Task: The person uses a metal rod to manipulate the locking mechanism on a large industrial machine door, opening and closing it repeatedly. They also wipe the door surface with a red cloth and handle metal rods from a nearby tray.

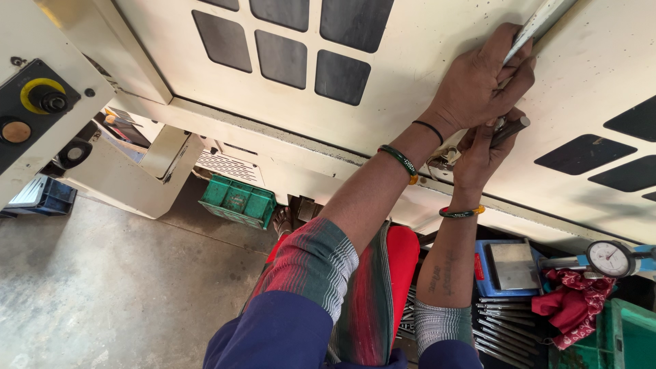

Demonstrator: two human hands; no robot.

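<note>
metal bar (540, 24): top end cut off at the upper right edge
green bin (615, 335): cut off at the lower right corner

Not much labelling here. Round white dial gauge face (610, 258), lower right, beside a red cloth (572, 304). Small red label strip (479, 266) on the left edge of a blue block (486, 281) under the machine panel. No packages, signs or screens visible.

green crate (238, 201) on concrete floor (102, 287)
</note>
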